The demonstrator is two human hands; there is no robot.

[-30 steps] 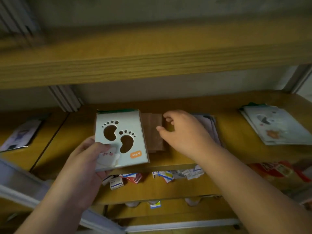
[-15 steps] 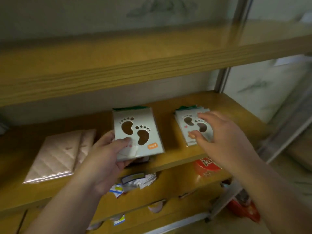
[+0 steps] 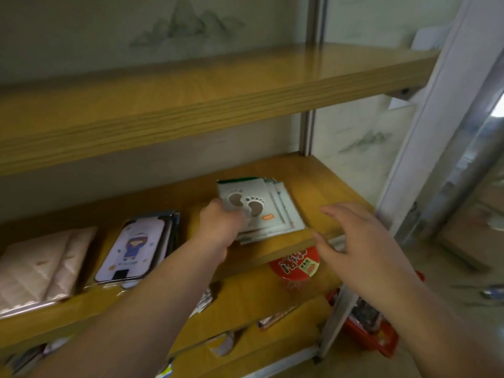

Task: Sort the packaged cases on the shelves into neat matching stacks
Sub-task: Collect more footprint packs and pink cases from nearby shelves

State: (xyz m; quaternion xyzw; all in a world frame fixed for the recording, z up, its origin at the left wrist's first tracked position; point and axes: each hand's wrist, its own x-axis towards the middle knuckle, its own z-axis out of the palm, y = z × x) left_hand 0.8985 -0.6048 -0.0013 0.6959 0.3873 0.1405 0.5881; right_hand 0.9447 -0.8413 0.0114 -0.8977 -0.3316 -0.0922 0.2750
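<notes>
No text reads clearly; the red packet [image 3: 296,264] bears blurred white characters and a small label.

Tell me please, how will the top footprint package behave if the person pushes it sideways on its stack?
The footprint package looks flat, thin and probably light, so it should slide, not tip. The stack beneath is already fanned out, suggesting glossy packs that slip easily. It keeps a flat shape under the left hand, so it is likely fairly stiff.

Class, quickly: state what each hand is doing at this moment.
Left hand: grips the footprint-print case on top of its matching stack.
Right hand: open, fingers spread, holding nothing.
</notes>
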